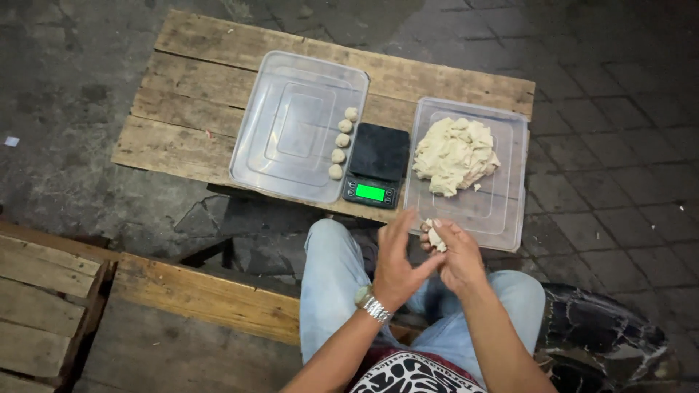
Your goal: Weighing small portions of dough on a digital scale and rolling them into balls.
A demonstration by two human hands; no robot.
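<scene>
Pinching a small dough bit (436, 238) in right grip (457, 255), left grip (397, 262) cupped against it. Rolling step. Next, probably: onto scale (376, 164) just ahead, beside four balls (341, 144).

A rough wooden pallet (189, 109) sits on dark paving stones (604, 182), dimly lit.

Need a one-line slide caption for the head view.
Both hands work a small dough piece above a scale, four dough balls and dough mass.
</scene>
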